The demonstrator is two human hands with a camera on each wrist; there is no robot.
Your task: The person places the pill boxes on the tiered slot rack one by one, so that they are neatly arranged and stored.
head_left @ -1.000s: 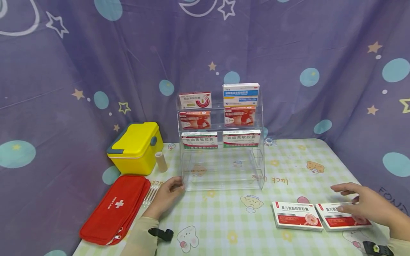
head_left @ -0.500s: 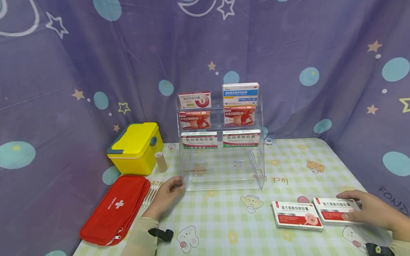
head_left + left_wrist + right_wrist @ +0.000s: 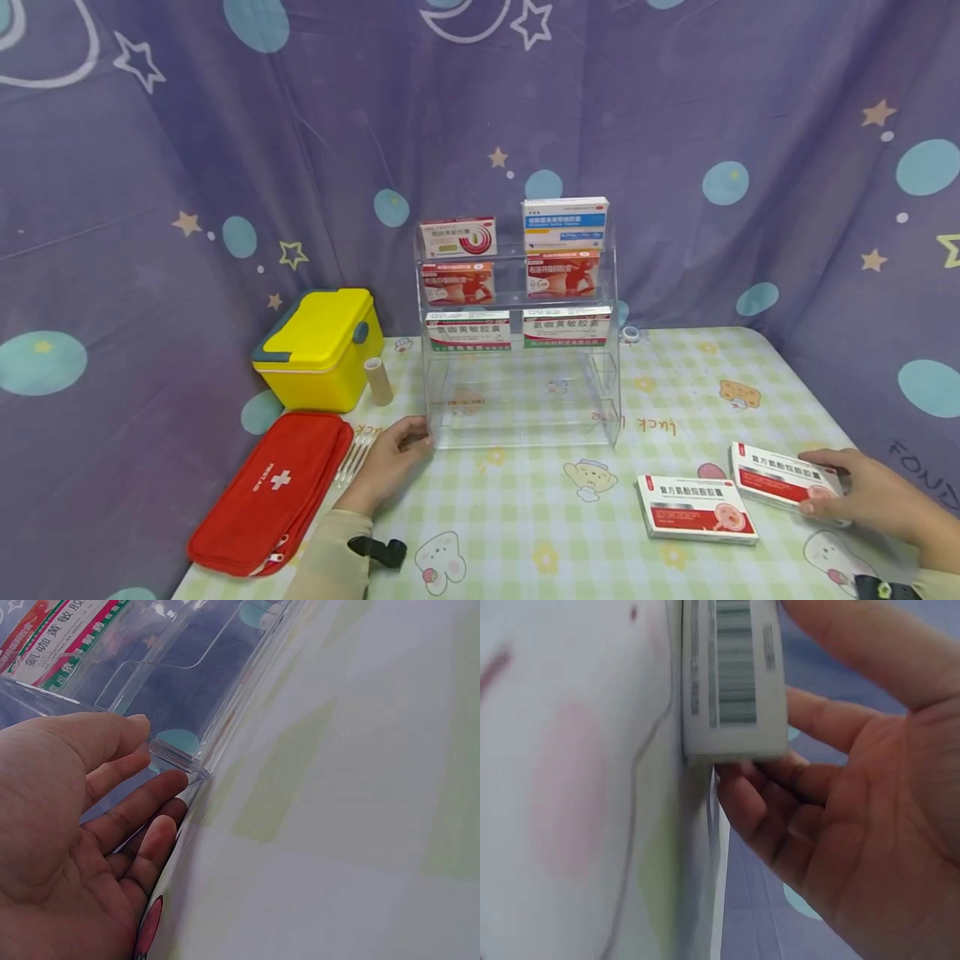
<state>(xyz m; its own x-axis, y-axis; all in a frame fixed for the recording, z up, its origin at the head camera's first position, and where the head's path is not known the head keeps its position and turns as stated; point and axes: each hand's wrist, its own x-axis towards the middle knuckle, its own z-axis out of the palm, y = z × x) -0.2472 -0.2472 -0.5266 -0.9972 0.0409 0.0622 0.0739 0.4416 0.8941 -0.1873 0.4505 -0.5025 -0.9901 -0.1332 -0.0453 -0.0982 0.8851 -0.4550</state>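
Note:
On the right of the head view, my right hand [image 3: 873, 496] grips a white and red medicine box [image 3: 780, 473] by its right end, thumb at the near edge and fingers at the far edge. The right wrist view shows this box's barcoded end [image 3: 735, 682] low against the tablecloth. A matching medicine box [image 3: 697, 508] lies flat just left of it. My left hand [image 3: 392, 462] rests on the table at the lower left corner of a clear acrylic display rack [image 3: 521, 437]; its fingers are loosely bent, fingertips right at the corner [image 3: 196, 771].
The rack's upper three tiers carry several medicine boxes [image 3: 566, 327] in two columns. Left of it stand a yellow bin [image 3: 315, 350] and a cardboard tube [image 3: 378, 382]. A red first-aid pouch [image 3: 270, 492] and cotton swabs [image 3: 356, 457] lie near my left forearm. A tape roll [image 3: 630, 333] sits behind.
My right hand has closed on the right-hand medicine box and shifted it slightly away from me, turning it at an angle to its neighbour. My left hand has stayed at the rack.

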